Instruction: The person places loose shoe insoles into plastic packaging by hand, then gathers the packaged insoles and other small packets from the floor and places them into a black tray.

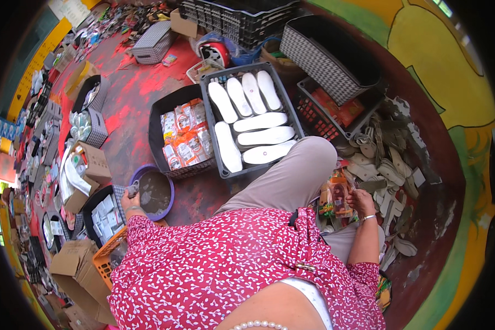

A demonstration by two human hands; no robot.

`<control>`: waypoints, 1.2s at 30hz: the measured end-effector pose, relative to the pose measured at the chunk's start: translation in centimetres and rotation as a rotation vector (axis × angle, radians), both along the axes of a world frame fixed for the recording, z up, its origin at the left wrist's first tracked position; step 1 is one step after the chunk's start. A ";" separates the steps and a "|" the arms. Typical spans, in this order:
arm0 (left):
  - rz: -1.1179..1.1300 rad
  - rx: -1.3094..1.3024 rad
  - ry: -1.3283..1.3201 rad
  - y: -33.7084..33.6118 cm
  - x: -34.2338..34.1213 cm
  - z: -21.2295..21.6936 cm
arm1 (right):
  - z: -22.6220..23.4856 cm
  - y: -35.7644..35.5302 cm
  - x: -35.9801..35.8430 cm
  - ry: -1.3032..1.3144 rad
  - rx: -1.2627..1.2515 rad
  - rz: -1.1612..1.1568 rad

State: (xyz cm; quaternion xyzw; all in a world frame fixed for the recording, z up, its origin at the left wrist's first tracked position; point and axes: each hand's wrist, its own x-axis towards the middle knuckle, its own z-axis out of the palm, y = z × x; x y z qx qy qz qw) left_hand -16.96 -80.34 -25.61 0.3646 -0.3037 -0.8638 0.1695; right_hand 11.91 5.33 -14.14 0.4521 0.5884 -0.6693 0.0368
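Observation:
My left hand [131, 202] is at the left rim of a purple basin [169, 212] holding murky grey-brown water. Its fingers are closed on a small greyish thing, too unclear to name. On the right, beside my bent knee, my right hand [361, 203] pinches the edge of a clear plastic packet [338, 197] with orange print and something brown inside. Loose grey and white insoles [393, 173] lie heaped beyond that hand. In front of me, a dark grey crate [250, 124] is topped with several white insoles [264, 122].
A black fabric box [158, 137] of orange-and-clear packets [186, 135] touches the crate's left side. Patterned boxes [330, 58] and black crates [236, 22] stand at the back. At left are cardboard boxes [80, 275] and an orange basket [103, 261]. A painted wall [445, 60] closes off the right.

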 end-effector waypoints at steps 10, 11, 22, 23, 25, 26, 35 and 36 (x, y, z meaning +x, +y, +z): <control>0.264 0.009 0.089 6.8 3.4 4.0 | 0.3 0.2 0.1 0.019 0.017 0.042; 0.306 0.037 0.120 4.9 2.8 1.7 | 0.1 0.3 -0.1 0.016 0.021 0.049; 0.257 -0.019 0.054 3.7 0.3 1.6 | 1.4 -0.4 0.2 0.031 0.005 0.014; 0.249 -0.019 0.053 3.7 0.2 1.7 | 1.4 -0.3 0.2 0.029 -0.002 0.016; 0.236 -0.031 0.042 3.6 0.1 2.1 | 1.2 -0.3 0.3 0.028 -0.012 0.023; 0.226 -0.032 0.041 3.7 0.1 2.2 | 1.1 -0.1 0.3 0.030 -0.011 0.027; 0.099 -0.110 -0.008 4.0 -1.8 3.0 | 0.1 0.1 0.2 0.007 0.001 0.054; 0.083 -0.116 -0.018 4.1 -1.8 2.9 | 0.6 0.0 0.1 -0.013 0.011 0.052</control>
